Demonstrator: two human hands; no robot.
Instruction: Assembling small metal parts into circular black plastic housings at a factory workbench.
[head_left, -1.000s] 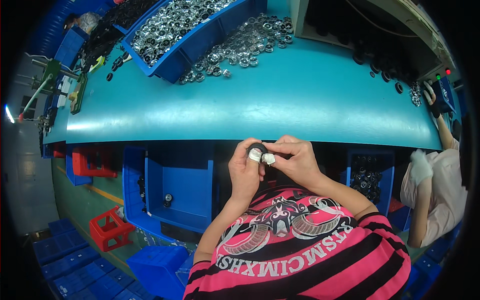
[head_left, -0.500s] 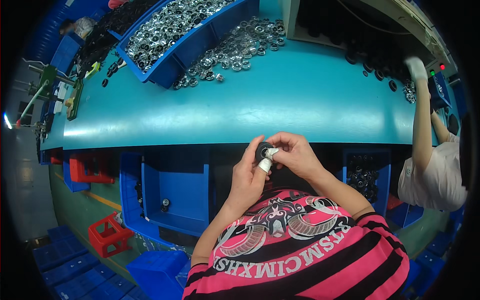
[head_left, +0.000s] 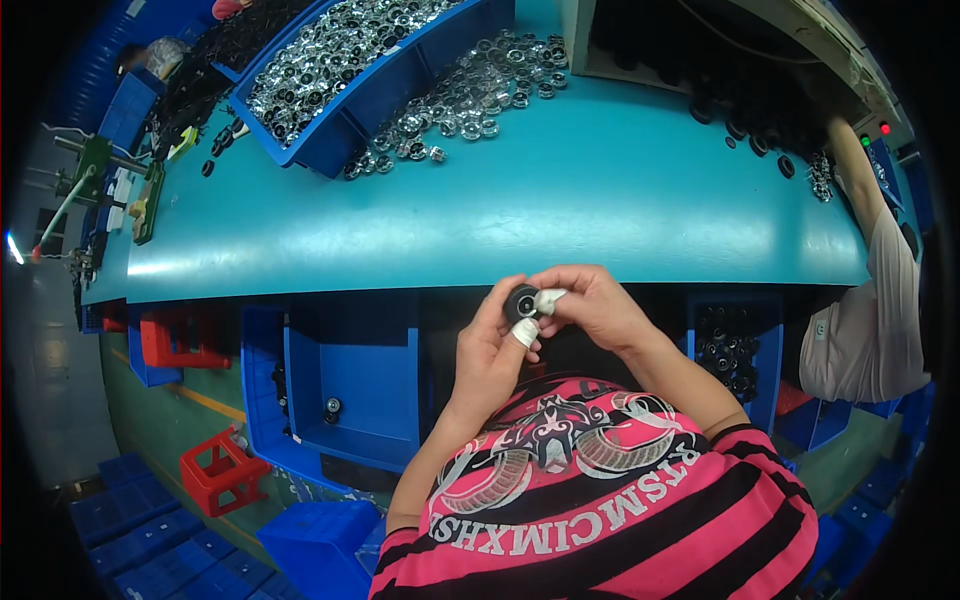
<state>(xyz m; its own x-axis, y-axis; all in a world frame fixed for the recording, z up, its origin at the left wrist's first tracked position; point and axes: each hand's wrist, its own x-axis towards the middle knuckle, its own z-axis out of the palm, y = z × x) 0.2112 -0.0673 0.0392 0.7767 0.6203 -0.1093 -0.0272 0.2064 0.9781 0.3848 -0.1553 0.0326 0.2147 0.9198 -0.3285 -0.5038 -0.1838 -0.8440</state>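
Just in front of the table edge, my two hands hold a small black wheel (head_left: 519,299) with a ringed, shiny hub. My left hand (head_left: 486,350) grips it from the left, fingers curled behind and the thumb at its lower rim. From the other side my right hand (head_left: 598,310) pinches the wheel's right edge between thumb and bent fingers. White wraps cover both thumbs, and the far side of the wheel is hidden by my fingers. Beneath, to the left, a blue bin (head_left: 352,345) has a single wheel (head_left: 332,408) inside.
On the teal table (head_left: 480,220) stands a blue crate (head_left: 350,125) heaped with shiny hubs; loose hubs (head_left: 470,110) lie beside it. Black tyres (head_left: 758,146) lie near a machine opening at right, where a co-worker's arm (head_left: 856,170) reaches. A right-hand bin (head_left: 762,318) contains black wheels.
The wheel has turned so its hub shows more fully, and my left thumb has dropped slightly along its rim. The co-worker's gloved hand has moved into the dark machine opening.
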